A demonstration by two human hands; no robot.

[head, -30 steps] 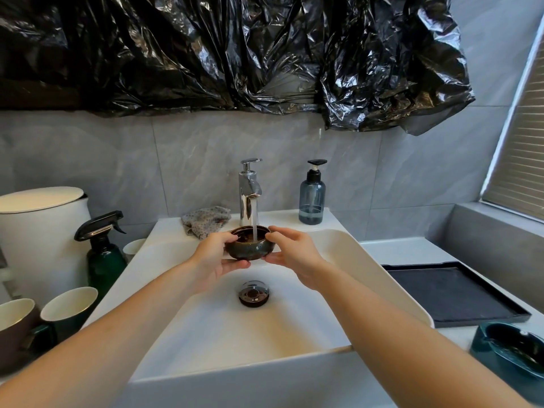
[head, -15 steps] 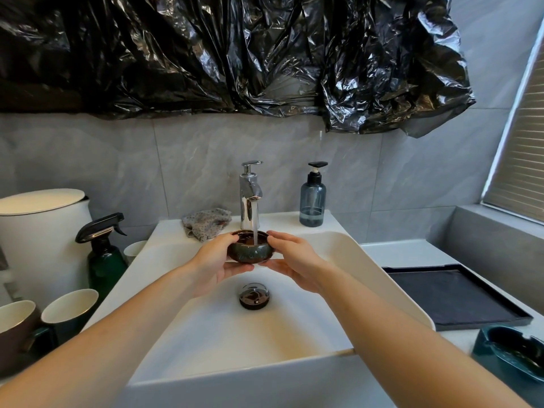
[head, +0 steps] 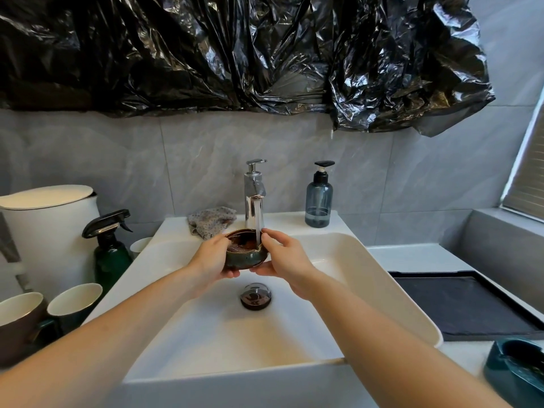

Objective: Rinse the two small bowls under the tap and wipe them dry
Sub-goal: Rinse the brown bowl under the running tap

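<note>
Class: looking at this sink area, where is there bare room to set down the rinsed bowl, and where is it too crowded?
Free: the dark tray right of the sink, and the ledge between tap and soap bottle. Crowded: left of the sink, with spray bottle, cups and bin; the cloth fills the ledge left of the tap.

The left hand [head: 210, 262] covered the nine o'clock wall of the small bowl [head: 246, 254], and the right hand [head: 287, 260] covered its three o'clock wall, so only the near side and inside showed. Whether any fingers reached under its base could not be told. At seven o'clock a brown mug [head: 17, 325] was cut by the left edge, and at five o'clock a teal dish [head: 512, 375] ran off the lower right corner. A white cup [head: 140, 247] stood mostly hidden behind the sink [head: 382, 290] rim.
</note>
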